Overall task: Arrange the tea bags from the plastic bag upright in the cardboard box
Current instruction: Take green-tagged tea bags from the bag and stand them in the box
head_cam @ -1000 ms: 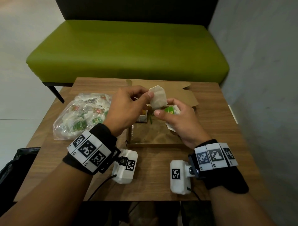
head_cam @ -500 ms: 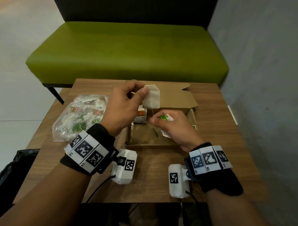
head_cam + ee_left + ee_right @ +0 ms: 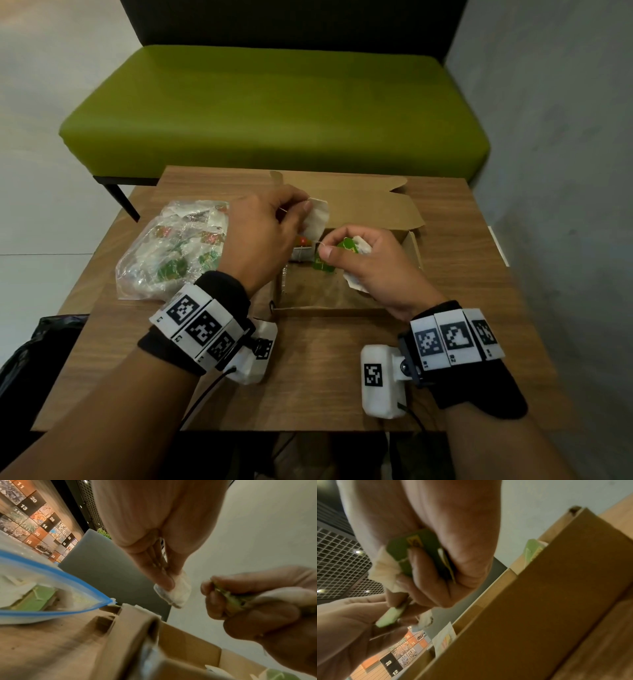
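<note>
Over the table, both hands pinch tea bags.

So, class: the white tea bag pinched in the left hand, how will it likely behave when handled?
The white tea bag hangs limp from the left hand, so probably floppy and light. Its thin paper likely tears easily. Stood in the cardboard box unsupported, it may well tip.

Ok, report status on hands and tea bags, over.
Left hand pinches white tea bag above cardboard box. Right hand grips green-tagged tea bags. Nothing blocking.
</note>
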Available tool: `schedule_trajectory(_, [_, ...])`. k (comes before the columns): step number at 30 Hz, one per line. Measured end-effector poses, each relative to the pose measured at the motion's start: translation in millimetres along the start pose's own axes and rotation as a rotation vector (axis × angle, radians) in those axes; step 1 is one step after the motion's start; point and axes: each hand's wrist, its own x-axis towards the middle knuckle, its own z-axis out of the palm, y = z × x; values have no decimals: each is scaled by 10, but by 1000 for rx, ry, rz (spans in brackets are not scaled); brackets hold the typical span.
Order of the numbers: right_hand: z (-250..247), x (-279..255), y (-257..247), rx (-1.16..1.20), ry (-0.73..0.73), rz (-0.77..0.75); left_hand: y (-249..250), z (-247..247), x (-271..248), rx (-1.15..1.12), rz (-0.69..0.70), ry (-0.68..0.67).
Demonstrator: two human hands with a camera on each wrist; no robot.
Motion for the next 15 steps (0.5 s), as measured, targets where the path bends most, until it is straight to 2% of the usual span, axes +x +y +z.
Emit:
schedule_trajectory(8, [-34,22,-46,103,136,-64,34,4,-42,58,-17,-268])
schedule_trajectory(15, [-48,37,-36,-69,338,-146,155,-13,-43,-177,-244,-427])
